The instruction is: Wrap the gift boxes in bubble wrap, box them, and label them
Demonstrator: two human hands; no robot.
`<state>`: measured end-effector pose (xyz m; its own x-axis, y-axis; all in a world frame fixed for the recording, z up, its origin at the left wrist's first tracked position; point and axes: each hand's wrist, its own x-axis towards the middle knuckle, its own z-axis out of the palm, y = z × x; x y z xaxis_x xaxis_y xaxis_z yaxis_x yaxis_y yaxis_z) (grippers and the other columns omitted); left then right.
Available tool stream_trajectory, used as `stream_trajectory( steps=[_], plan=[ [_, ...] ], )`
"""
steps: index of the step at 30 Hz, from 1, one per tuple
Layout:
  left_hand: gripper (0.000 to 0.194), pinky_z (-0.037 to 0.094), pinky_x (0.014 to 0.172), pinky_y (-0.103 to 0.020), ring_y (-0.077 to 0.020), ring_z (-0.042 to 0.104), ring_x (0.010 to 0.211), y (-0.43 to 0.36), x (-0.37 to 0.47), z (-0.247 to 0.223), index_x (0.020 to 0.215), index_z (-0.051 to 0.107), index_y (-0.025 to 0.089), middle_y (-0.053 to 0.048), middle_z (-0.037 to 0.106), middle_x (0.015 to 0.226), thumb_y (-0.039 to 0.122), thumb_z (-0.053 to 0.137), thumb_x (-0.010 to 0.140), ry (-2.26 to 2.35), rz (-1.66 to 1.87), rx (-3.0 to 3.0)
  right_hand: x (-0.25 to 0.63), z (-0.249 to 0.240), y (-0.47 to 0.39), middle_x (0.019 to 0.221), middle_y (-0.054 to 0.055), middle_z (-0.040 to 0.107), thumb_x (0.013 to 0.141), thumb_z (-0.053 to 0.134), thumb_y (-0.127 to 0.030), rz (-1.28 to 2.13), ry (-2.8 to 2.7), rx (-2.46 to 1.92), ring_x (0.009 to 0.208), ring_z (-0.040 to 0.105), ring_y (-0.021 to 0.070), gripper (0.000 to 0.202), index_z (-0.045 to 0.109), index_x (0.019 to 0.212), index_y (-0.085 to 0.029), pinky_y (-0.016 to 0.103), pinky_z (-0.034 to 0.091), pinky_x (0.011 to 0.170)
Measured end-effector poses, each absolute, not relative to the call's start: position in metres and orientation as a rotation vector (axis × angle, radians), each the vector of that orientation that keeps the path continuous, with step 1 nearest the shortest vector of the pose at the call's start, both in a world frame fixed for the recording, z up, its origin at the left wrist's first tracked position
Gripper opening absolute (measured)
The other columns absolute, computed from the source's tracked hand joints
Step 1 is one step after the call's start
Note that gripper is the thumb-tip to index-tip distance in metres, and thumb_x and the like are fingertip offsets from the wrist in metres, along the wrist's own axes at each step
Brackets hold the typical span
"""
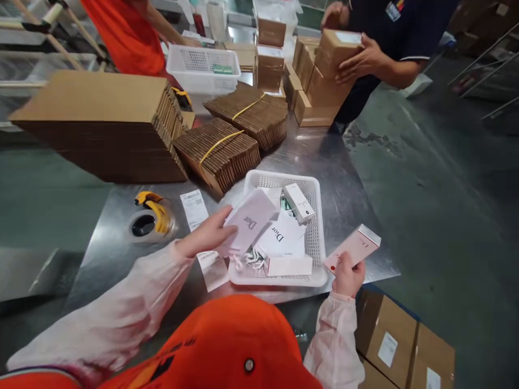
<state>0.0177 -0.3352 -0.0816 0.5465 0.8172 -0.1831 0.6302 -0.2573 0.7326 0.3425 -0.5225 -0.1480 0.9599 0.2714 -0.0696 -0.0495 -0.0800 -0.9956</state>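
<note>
My left hand (211,232) is closed on the edge of a white Dior paper bag (252,216), held over the left side of a white plastic basket (320,232). Off the basket's right side, my right hand (348,275) grips a slim pale pink box (359,242) with dark lettering and a red dot. In the basket lie another Dior paper bag (286,235), a white box with black writing (299,202) and a plain white box (288,266). White cord handles (254,260) show between them. Something green is partly hidden underneath.
Left of the basket are a tape dispenser (152,216) and printed labels (194,208). Flat cardboard (101,124) and strapped carton bundles (221,151) stand behind. A co-worker's hand (363,59) holds a carton (336,51); another person in orange (125,38) stands at left. Cartons (399,340) sit at lower right.
</note>
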Motion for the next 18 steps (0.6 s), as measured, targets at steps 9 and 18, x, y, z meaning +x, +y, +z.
stream_trajectory(
  steps=[9,18],
  plan=[
    [0.034,0.052,0.082,-0.036,-0.0234,0.06,0.089,-0.346,0.016,-0.063,0.105,0.054,0.017,-0.003,0.061,0.094,0.042,0.052,0.083,1.124,0.46,1.851,0.339,-0.132,-0.504,0.086,0.005,0.069,0.056,0.082,-0.057,0.53,-0.414,-1.705,0.073,0.064,0.0184,0.062,0.061,0.097,-0.016,0.033,0.054,0.066],
    [0.054,0.053,0.09,-0.037,-0.0317,0.065,0.108,-0.33,0.112,-0.132,0.117,0.057,0.014,-0.013,0.07,0.114,0.028,0.072,0.067,1.248,0.025,1.621,0.348,-0.15,-0.502,0.105,0.014,0.074,0.058,0.07,-0.081,1.173,-0.113,-1.245,0.099,0.071,0.0302,0.082,0.07,0.107,-0.015,0.042,0.059,0.087]
  ],
)
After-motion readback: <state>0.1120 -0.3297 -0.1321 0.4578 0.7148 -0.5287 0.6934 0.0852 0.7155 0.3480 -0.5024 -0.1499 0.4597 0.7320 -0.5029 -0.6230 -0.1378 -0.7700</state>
